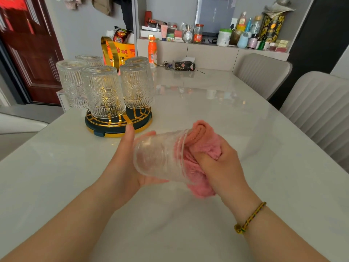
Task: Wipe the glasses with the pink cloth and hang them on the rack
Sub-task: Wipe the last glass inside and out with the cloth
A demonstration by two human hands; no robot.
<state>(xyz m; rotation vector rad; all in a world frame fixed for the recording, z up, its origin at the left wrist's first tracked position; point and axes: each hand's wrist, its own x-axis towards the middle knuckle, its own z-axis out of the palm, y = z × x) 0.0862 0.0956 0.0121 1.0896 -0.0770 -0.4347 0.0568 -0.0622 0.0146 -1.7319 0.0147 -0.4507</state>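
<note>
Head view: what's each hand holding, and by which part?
Left hand grips the glass, lying sideways, round its base end. Right hand grips the bunched pink cloth at the glass's mouth, part of it pushed inside.

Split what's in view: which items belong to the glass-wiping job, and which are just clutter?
Job:
- glass, held in the left hand
- pink cloth, gripped by the right hand, at the glass mouth
- rack with hung glasses

Lying about:
- orange bottle
- keys
- tissue pack
- snack bag
- chairs
</note>
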